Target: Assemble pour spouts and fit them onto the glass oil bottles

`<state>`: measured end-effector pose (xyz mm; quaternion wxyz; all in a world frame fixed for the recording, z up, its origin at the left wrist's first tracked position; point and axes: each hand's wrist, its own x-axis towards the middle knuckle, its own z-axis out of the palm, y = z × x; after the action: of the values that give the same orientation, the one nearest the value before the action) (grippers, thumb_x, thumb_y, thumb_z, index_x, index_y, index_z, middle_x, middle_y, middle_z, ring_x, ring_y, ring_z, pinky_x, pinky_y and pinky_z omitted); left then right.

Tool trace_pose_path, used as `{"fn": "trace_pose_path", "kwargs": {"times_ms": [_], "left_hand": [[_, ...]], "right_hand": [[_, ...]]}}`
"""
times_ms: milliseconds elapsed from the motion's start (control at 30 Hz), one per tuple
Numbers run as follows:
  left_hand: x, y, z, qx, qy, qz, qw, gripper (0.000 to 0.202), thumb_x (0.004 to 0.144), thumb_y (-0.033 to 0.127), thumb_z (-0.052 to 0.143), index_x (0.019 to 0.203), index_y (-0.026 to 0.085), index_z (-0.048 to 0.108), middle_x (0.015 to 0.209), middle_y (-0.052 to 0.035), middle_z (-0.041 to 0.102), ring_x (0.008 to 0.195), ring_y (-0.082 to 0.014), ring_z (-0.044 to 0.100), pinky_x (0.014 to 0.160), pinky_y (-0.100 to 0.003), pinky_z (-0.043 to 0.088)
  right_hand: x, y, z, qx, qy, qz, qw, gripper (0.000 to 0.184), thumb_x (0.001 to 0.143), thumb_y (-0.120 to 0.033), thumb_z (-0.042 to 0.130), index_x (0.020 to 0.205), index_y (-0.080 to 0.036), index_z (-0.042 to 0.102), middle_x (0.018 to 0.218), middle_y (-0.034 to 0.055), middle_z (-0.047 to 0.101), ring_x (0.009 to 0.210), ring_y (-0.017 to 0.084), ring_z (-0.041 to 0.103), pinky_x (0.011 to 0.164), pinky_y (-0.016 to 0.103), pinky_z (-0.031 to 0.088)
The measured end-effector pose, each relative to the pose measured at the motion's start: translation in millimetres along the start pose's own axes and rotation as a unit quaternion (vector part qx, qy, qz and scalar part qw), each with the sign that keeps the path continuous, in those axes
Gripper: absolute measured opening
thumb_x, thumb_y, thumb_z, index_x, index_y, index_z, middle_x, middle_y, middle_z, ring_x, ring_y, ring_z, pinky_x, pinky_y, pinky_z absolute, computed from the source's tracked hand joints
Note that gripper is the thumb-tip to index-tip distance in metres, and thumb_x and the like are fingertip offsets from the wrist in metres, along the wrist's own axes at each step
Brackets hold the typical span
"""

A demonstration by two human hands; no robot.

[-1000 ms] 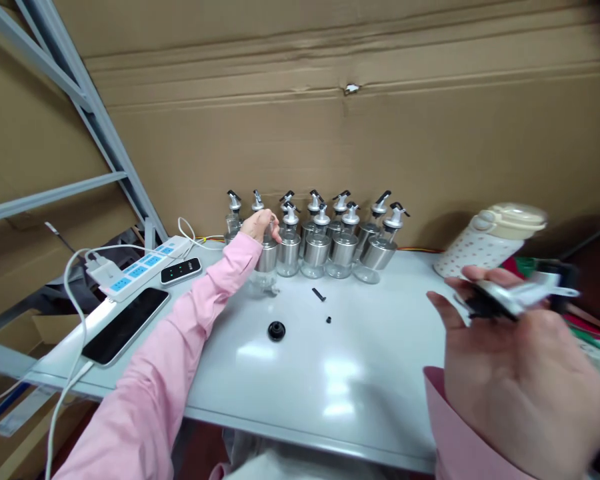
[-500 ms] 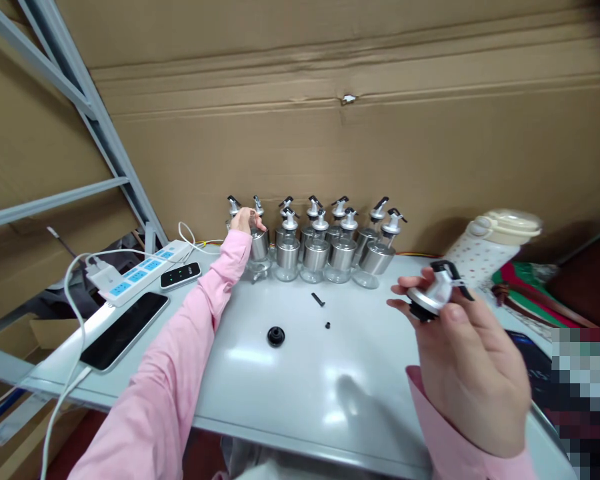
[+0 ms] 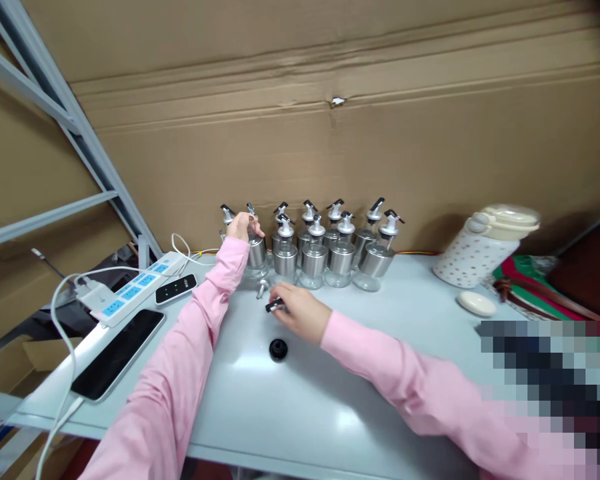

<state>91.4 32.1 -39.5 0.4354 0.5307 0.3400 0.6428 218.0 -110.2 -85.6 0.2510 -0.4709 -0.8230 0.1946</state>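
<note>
A person in pink sleeves (image 3: 395, 373) works two-handed at a grey table (image 3: 250, 413). Just left of centre in the frame, the left hand (image 3: 240, 229) is closed around the upper part of a glass bottle (image 3: 257, 257), whose base appears to rest on the tabletop. At mid-frame, the right hand (image 3: 303, 312) pinches a black-and-silver spout (image 3: 274, 305), much of it hidden by the fingers. A small silver nozzle (image 3: 262, 289) lies loose between the spout and the bottle, while a black stopper (image 3: 279, 350) sits below them, toward the lower edge of the frame.

The hazards look modest but close at hand. A sideways pull by the left hand could knock the glass bottle into the neighbouring bottles (image 3: 314, 259), which stand closely grouped across the centre. The nozzle, in the narrow gap by the right fingertips, could be brushed away and roll; the stopper could be swept off by a low-swinging forearm. A loose pinch could drop the spout on the hard, shiny surface. At lower left, a phone (image 3: 119, 357) lies near the left sleeve, where a careless elbow could nudge it.
</note>
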Motion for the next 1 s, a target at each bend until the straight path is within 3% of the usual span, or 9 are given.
{"fn": "trace_pose_path", "kwargs": {"times_ms": [100,233,367,567,733,867,1000], "left_hand": [[0.5,-5.2,1.1,0.003,-0.015,0.006,1.0,0.031,0.076,0.042,0.049,0.058,0.016,0.044,0.036,0.0054,0.045,0.034,-0.0097,0.049,0.041,-0.02,0.039],[-0.8,-11.1,2.5,0.006,-0.034,0.01,0.999,0.026,0.075,0.037,0.047,0.059,0.016,0.045,0.037,0.0058,0.046,0.034,-0.0085,0.048,0.041,-0.019,0.037],[-0.3,-15.5,0.9,0.003,-0.054,0.001,0.999,0.023,0.072,0.035,0.046,0.059,0.016,0.045,0.037,0.0053,0.047,0.034,-0.0098,0.05,0.041,-0.02,0.038],[3.4,-19.4,-1.6,0.002,-0.053,-0.005,0.999,0.024,0.07,0.037,0.046,0.057,0.016,0.044,0.035,0.006,0.045,0.032,-0.0107,0.049,0.04,-0.02,0.037],[3.0,-22.5,-0.8,0.005,-0.05,-0.002,0.999,0.026,0.072,0.038,0.045,0.058,0.016,0.043,0.036,0.0059,0.045,0.033,-0.0098,0.049,0.04,-0.02,0.037],[1.0,-31.8,0.6,0.016,-0.067,-0.007,0.998,0.027,0.072,0.039,0.046,0.058,0.016,0.044,0.037,0.0048,0.046,0.034,-0.0111,0.05,0.041,-0.021,0.038],[-0.7,-41.1,-0.9,0.032,-0.077,0.002,0.997,0.023,0.071,0.036,0.046,0.06,0.015,0.047,0.04,0.0036,0.048,0.038,-0.0119,0.052,0.043,-0.022,0.04]], "right_hand": [[32.1,6.3,21.2,-0.008,-0.001,0.044,0.999,0.017,0.073,-0.013,0.054,0.087,-0.012,0.064,0.114,0.0131,0.053,0.101,0.021,0.055,0.09,0.03,0.04],[51.4,8.4,35.4,-0.018,0.015,0.107,0.994,0.026,0.074,-0.016,0.053,0.097,-0.011,0.066,0.109,0.0144,0.054,0.098,0.021,0.056,0.091,0.031,0.041],[46.3,5.9,41.1,-0.025,-0.002,0.117,0.993,0.027,0.071,-0.021,0.057,0.095,-0.014,0.068,0.099,0.0122,0.056,0.088,0.022,0.059,0.085,0.033,0.044],[42.5,-2.7,47.3,-0.036,0.003,0.122,0.992,0.027,0.077,-0.026,0.053,0.098,-0.018,0.068,0.115,0.0117,0.049,0.098,0.02,0.055,0.087,0.03,0.04],[49.9,-3.7,52.8,-0.033,0.01,0.125,0.992,0.027,0.08,-0.029,0.05,0.098,-0.02,0.067,0.104,0.008,0.057,0.1,0.019,0.055,0.086,0.026,0.04],[52.3,-5.8,52.9,-0.039,0.014,0.131,0.991,0.029,0.081,-0.029,0.047,0.099,-0.019,0.067,0.107,0.0082,0.056,0.091,0.019,0.058,0.082,0.028,0.041],[55.9,-10.2,52.2,-0.043,0.005,0.119,0.992,0.029,0.081,-0.031,0.048,0.102,-0.022,0.066,0.111,0.0068,0.056,0.097,0.019,0.057,0.084,0.027,0.04]]}}
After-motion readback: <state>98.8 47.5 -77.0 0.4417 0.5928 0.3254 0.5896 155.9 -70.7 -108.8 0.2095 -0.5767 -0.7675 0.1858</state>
